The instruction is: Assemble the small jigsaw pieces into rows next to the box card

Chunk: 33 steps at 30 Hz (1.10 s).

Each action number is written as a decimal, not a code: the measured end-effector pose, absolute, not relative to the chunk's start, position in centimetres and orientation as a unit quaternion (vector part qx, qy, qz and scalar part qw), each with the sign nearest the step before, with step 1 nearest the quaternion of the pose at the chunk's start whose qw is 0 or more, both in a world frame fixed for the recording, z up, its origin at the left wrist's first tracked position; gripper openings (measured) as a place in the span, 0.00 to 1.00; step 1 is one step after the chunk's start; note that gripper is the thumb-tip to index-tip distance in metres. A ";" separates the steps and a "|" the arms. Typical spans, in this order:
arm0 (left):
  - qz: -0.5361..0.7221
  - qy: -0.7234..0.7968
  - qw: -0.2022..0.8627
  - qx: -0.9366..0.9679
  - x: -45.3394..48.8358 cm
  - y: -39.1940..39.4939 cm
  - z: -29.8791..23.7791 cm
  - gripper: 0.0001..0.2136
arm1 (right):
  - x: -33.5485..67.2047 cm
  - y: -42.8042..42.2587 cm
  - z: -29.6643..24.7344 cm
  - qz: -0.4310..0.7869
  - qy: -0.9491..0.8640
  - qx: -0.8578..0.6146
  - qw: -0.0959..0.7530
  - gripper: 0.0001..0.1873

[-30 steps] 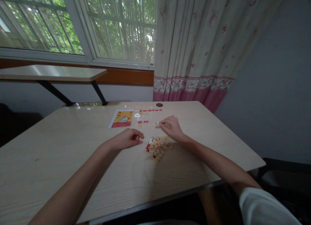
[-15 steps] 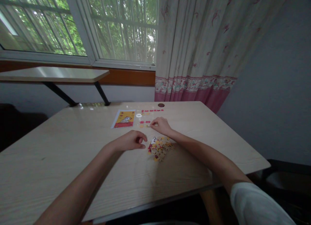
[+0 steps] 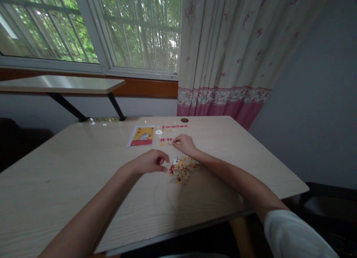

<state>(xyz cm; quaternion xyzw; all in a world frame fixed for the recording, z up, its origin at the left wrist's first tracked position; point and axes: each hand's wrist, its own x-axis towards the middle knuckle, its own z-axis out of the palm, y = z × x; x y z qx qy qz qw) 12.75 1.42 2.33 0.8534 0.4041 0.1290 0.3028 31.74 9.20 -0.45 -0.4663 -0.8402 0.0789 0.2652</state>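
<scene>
Puzzle pieces lie in three groups on my pale wooden table (image 3: 83, 183). One loose heap of pieces (image 3: 182, 168), yellow, red and white and too small and jumbled to count, sits near the middle of the table, just beside my left hand and under my right wrist. Beyond it, one short joined row of red pieces (image 3: 166, 139) lies in front of my right fingertips, with a few yellowish pieces beside it. Farther back, one longer row of red pieces (image 3: 174, 126) runs along near the far edge, close to one round dark hole (image 3: 184, 120) in the tabletop. One reference picture card (image 3: 141, 135), yellow and red with a white figure, lies flat to the left of the rows. My left hand (image 3: 149, 161) rests on the table just left of the heap, fingers curled loosely inward with thumb and forefinger nearly meeting; I cannot tell whether it pinches a piece. My right hand (image 3: 184, 143) reaches forward past the heap, fingers drawn together and pointing left, fingertips at the right end of the short red row; it seems to pinch a small piece there, though the piece is too tiny to make out. One window and one flowered curtain (image 3: 223, 50) stand behind the table.
</scene>
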 end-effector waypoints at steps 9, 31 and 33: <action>0.100 0.408 0.264 0.868 13.0 1.3 2.4 0.12 | 34.2 7.8 0.6 0.121 -0.837 -0.441 0.299 0.07; 0.257 0.459 0.328 0.785 14.5 1.4 1.6 0.12 | 35.9 3.3 0.7 0.058 -0.895 -0.311 0.315 0.10; 0.269 0.457 0.340 0.777 14.6 1.4 1.5 0.11 | 36.0 3.3 0.6 0.040 -0.895 -0.302 0.325 0.10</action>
